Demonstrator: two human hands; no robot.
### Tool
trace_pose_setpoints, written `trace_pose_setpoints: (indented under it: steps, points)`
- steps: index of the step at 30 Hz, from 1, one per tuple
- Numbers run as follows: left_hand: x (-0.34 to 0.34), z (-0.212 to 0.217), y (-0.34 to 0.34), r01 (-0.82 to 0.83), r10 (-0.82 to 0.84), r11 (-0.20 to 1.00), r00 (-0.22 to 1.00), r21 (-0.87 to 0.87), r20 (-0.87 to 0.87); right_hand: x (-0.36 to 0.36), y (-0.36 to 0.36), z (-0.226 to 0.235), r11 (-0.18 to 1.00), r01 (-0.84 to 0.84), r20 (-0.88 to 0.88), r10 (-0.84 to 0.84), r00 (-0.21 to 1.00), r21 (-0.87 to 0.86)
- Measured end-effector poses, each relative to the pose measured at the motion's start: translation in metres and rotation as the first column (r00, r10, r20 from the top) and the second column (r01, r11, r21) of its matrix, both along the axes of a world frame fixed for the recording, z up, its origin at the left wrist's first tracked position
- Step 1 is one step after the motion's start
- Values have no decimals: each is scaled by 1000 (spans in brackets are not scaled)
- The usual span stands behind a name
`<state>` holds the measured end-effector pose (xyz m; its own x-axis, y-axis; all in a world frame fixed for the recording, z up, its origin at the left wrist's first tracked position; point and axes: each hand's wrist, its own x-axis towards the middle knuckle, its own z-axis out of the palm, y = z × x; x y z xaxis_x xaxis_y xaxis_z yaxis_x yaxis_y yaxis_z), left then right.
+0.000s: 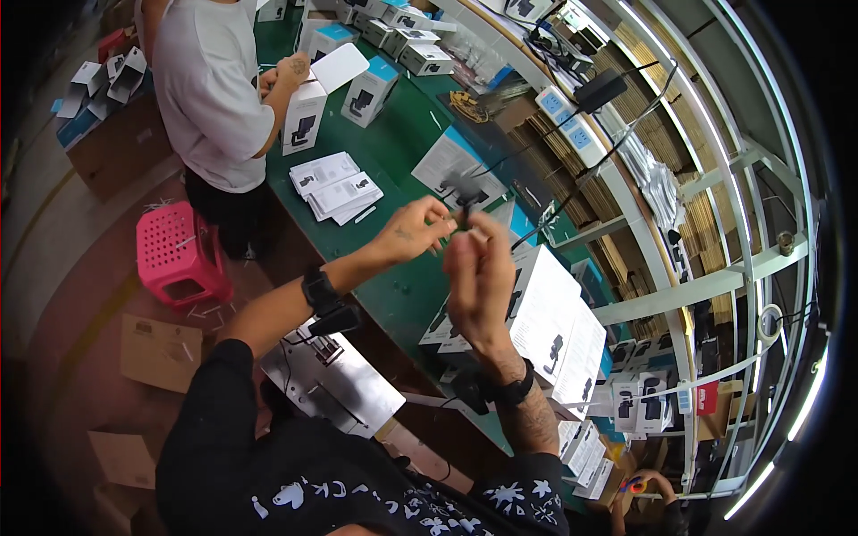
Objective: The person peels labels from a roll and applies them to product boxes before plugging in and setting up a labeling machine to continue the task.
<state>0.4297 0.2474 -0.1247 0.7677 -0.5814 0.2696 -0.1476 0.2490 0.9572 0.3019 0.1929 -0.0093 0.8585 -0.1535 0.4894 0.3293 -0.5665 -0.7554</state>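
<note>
In front of me, above the green table (393, 259), a small black device (463, 189) is raised, smeared by motion. My right hand (480, 277) has its fingers curled round the lower end of it. Close beside it my left hand (416, 230) is closed in a pinch near my right fingertips; what it pinches, if anything, is too small to make out. Behind the device lies a white and blue box (456, 170). Right of my right hand stand large white boxes (545, 313) with a black gadget printed on them.
A co-worker (214, 98) handles an open white box (304, 116) at far left. Stacked leaflets (335, 188) lie near the table's edge. A power strip (565, 121) and hanging black cables border the right. A pink stool (179, 250) and cardboard (161, 353) are on the floor.
</note>
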Motion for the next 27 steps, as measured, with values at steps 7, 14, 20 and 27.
trace_pose_setpoints:
  steps: [7, 14, 20, 27]
  points:
    - [34, -23, -13, 33, -32, 999, 999, 30, -38, 61, -29, -5, 929, 98, -185, -32, 982, 358]
    - [1, -44, 4, 276, -263, 948, 960, 157, -97, 161, -102, 18, 699, 254, -166, -192, 967, 669]
    - [-26, -78, 56, 260, -226, 960, 940, 104, -257, 220, -148, 23, 664, 300, -125, -298, 946, 685]
    - [-34, -113, 112, 138, -60, 976, 914, 169, -402, 237, -153, 27, 598, 236, -122, -225, 967, 766]
